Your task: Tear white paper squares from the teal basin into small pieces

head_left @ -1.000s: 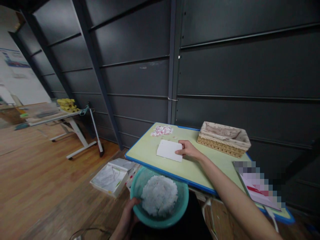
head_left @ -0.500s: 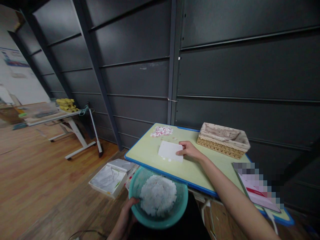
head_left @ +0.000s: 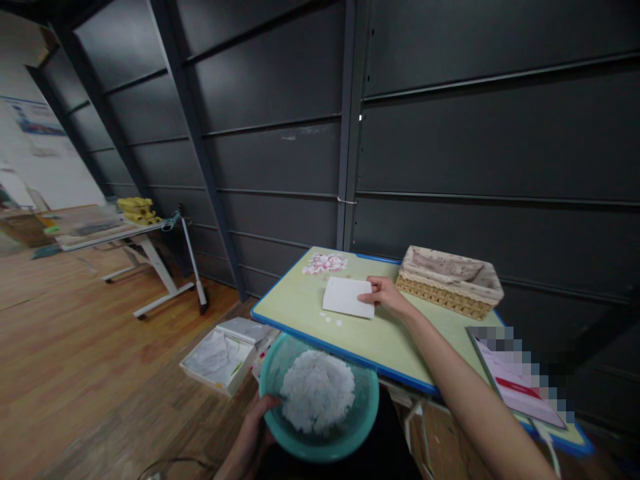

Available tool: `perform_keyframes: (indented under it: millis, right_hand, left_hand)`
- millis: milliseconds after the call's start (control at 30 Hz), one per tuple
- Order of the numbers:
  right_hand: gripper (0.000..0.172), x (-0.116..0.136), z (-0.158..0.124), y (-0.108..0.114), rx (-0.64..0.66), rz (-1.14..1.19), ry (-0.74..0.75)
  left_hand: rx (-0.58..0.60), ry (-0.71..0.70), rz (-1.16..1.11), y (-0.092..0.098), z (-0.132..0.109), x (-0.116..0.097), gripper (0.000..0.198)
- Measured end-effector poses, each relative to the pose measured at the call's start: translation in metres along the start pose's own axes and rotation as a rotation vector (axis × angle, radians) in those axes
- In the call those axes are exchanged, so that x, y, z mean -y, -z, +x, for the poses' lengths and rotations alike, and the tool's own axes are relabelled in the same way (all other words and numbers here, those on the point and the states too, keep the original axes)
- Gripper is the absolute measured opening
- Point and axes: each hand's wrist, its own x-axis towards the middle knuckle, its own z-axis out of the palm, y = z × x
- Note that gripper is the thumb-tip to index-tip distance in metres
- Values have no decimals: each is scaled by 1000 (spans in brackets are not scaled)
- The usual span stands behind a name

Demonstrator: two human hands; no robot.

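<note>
Bowl of teal plastic [head_left: 320, 455], round and wide-mouthed, is nearest, tucked against the close edge of the table; the left hand [head_left: 256, 419] clamps its left wall, thumb over the rim, the other fingers mostly out of sight. A rough heap of white flakes [head_left: 319, 391] fills its middle, right of that thumb.

Farther out, the right hand [head_left: 390, 293] pinches the thin white rectangular card [head_left: 345, 297] by its right end, thumb on top. The card's long axis runs left to right, its free short edge pointing left, away from the pinch; whether its near edge touches the surface, I cannot tell. Just on the near side, left of the pinch, lie a few tiny white bits [head_left: 339, 323] on the pale yellow tabletop with a blue rim [head_left: 280, 303].

My reading is that the card is in use as a scraper on these bits; the next move seems to call for its edge set low beyond them, the bowl steady below.

Past the card, ahead and left of the pinch, is a scatter of pink-and-white flakes [head_left: 325, 263]; to its right stands a cloth-lined woven basket [head_left: 450, 290].
</note>
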Motion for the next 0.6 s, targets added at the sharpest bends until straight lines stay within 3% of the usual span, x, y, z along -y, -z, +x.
perform_keyframes:
  millis: [233,367,600]
  right_hand:
    - [39,-2,1,-5,34,-28,6]
    - [38,-4,1,-4,34,-44,8]
    - [31,-2,0,15,17,-137,-10]
  left_hand:
    - [-6,-1,-15,-4,0,-3,68]
    - [63,11,-30,-1,-5,-3,63]
    - [47,12,-52,3,-3,1,63]
